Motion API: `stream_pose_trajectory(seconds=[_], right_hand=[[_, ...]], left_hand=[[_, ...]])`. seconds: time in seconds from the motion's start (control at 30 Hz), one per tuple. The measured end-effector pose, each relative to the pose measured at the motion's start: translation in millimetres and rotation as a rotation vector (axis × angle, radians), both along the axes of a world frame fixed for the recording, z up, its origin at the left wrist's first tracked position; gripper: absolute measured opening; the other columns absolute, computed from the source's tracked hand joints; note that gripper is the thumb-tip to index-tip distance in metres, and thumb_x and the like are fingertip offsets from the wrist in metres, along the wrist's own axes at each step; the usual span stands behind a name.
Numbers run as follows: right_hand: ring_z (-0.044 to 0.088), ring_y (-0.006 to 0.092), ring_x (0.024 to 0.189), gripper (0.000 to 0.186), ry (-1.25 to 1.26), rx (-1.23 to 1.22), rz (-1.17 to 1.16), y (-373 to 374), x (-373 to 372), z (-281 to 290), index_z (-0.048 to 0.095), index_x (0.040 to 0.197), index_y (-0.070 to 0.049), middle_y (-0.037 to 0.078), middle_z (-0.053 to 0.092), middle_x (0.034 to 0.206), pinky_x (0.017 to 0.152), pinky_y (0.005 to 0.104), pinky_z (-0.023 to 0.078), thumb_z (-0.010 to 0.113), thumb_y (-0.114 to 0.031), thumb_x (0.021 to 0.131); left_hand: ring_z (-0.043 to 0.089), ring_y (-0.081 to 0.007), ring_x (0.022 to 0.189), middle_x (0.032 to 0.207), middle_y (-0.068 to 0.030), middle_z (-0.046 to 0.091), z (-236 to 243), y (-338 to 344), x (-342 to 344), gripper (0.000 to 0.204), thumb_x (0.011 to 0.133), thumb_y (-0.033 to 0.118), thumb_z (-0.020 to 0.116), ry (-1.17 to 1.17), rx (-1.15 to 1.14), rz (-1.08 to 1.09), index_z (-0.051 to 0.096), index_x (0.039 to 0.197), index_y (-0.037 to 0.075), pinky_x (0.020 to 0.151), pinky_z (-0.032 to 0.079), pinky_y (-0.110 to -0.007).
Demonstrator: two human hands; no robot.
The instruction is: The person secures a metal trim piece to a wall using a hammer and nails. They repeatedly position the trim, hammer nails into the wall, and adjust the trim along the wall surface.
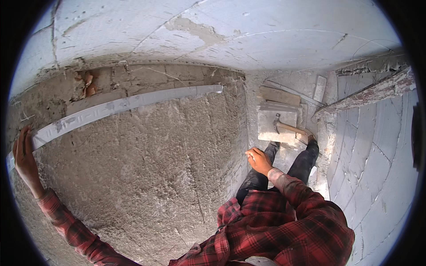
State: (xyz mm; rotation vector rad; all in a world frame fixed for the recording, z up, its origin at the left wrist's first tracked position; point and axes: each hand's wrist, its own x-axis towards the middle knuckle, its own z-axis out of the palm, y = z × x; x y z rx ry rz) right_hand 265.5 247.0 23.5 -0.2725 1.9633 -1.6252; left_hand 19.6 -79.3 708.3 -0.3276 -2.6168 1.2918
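Clearly, in the head view the left hand (24,162) lies flat with open fingers against the near end of a long grey straightedge (120,106), pressing it on the rough plastered wall (146,168); it does not close around it. The straightedge runs along the upper part of the wall, and its near end is partly covered by the hand and cut by the dark rim of the picture. The right hand (259,160) is loosely curled and holds nothing, hanging above the dark trousers. Below on the floor, a hammer (290,127) with a wooden handle lies on a grey block (270,128). Its handle end is hidden behind the shoe. Some boards beyond the block are hard to make out.
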Motion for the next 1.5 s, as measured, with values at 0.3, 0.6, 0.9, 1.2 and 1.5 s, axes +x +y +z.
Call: stream_pose_trajectory(seconds=[0.3, 0.6, 0.9, 1.2, 1.5], right_hand=[[0.032, 0.0306, 0.142, 0.089, -0.018, 1.145, 0.379, 88.8, 19.6, -308.3, 0.025, 0.154, -0.015, 0.011, 0.031, 0.156, 0.117, 0.051, 0.019, 0.063, -0.051, 0.082], [0.043, 0.0417, 0.129, 0.053, 0.366, 0.778, 0.689, 98.3, -5.8, -249.3, 0.048, 0.13, 0.008, 0.029, 0.046, 0.135, 0.107, 0.0434, 0.038, 0.059, -0.012, 0.082], [0.061, 0.0443, 0.107, 0.04, 0.272, -0.513, 0.104, 10.2, -74.5, 201.3, 0.057, 0.123, 0.003, 0.027, 0.063, 0.115, 0.09, 0.0461, 0.049, 0.059, -0.024, 0.093], [0.047, 0.0093, 0.062, 0.04, 0.75, -1.002, -0.504, -113.2, -206.7, 487.9, 0.029, 0.129, 0.003, 0.007, 0.05, 0.092, 0.052, 0.0245, 0.043, 0.048, -0.018, 0.101], [0.062, 0.0349, 0.087, 0.047, 0.676, -0.903, -0.452, -175.3, -206.2, 496.7, 0.031, 0.137, 0.01, 0.026, 0.057, 0.106, 0.075, 0.0418, 0.05, 0.049, -0.012, 0.099]], left_hand=[[0.067, -0.0129, 0.094, 0.103, 0.0009, 0.074, -28.5, 38.1, 18.2, 0.016, 0.093, 0.014, 0.064, 0.123, -0.017, -0.033, 0.073, 0.106, 0.01, 0.099, 0.038, -0.033], [0.068, -0.007, 0.085, 0.097, 0.005, 0.076, -48.1, 57.3, 9.8, 0.01, 0.088, 0.019, 0.071, 0.254, 0.125, -0.124, 0.076, 0.097, 0.017, 0.098, 0.033, -0.031], [0.068, -0.0093, 0.084, 0.094, 0.0053, 0.075, -43.4, 40.6, 12.4, 0.012, 0.085, 0.027, 0.074, 0.235, 0.184, -0.243, 0.077, 0.094, 0.02, 0.092, 0.038, -0.034], [0.067, -0.013, 0.087, 0.093, 0.0021, 0.074, -43.6, 36.6, 11.6, 0.017, 0.081, 0.026, 0.075, 0.262, 0.272, -0.265, 0.077, 0.096, 0.018, 0.098, 0.038, -0.035], [0.067, -0.0147, 0.092, 0.098, 0.0021, 0.074, -44.0, 29.8, 11.0, 0.018, 0.079, 0.025, 0.075, 0.275, 0.332, -0.29, 0.074, 0.094, 0.015, 0.101, 0.038, -0.037]])
